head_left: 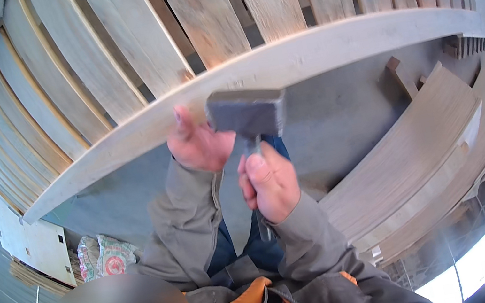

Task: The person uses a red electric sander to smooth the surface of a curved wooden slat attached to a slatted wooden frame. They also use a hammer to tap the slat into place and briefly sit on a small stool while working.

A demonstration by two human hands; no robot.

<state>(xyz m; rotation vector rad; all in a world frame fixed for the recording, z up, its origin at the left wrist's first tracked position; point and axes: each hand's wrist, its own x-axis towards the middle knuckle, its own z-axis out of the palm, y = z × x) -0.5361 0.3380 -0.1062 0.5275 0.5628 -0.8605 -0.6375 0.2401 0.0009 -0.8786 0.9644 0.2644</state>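
My right hand (268, 180) is closed around the thin handle of a tool with a wide, grey, block-like head (245, 114). The head points away from me, and the handle's metal end sticks out below my fist. What kind of tool it is, I cannot make out. Just left of the head is my left hand (201, 142), palm turned up, fingers apart and blurred, with no object visible in it. Beyond both hands runs the pale wooden edge rail (304, 57) of a large slatted frame (192, 11).
Long curved wooden boards (405, 155) are stacked at the right, with a small wooden block piece (401, 78) beside them. White sacks (112, 255) lie at the lower left near a pale panel (29, 231). Grey floor (327, 117) shows under the rail.
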